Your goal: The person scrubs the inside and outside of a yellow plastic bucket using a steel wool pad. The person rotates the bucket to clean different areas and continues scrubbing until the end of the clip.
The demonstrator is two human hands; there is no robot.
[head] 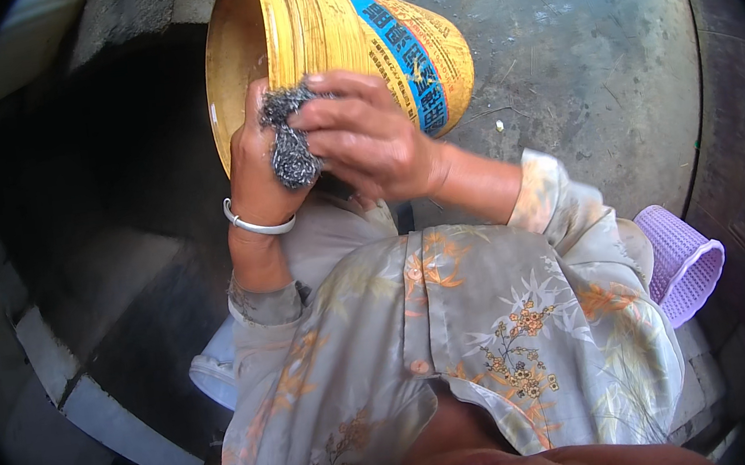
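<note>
A yellow plastic bucket (328, 43) lies tilted on its side before me, its mouth towards the left. It is streaked with dark grime and has a blue printed band with writing. My left hand (258, 156), with a white bangle at the wrist, holds the bucket by its near rim; its fingertips are hidden. In my right hand (374, 134) is a wad of steel wool (293, 141), bunched under the fingers. The wad lies against the back of my left hand, close to the bucket's rim. The bucket's inner wall (235, 47) shows at the left.
A purple perforated plastic basket (684, 267) lies on its side at the right. Partly behind my left sleeve is a pale bucket (215, 374). Concrete floor (575, 68) spreads ahead with small scraps on it. A dark wooden panel (735, 118) borders the right, and pale slabs (125, 430) edge a dark area at the left.
</note>
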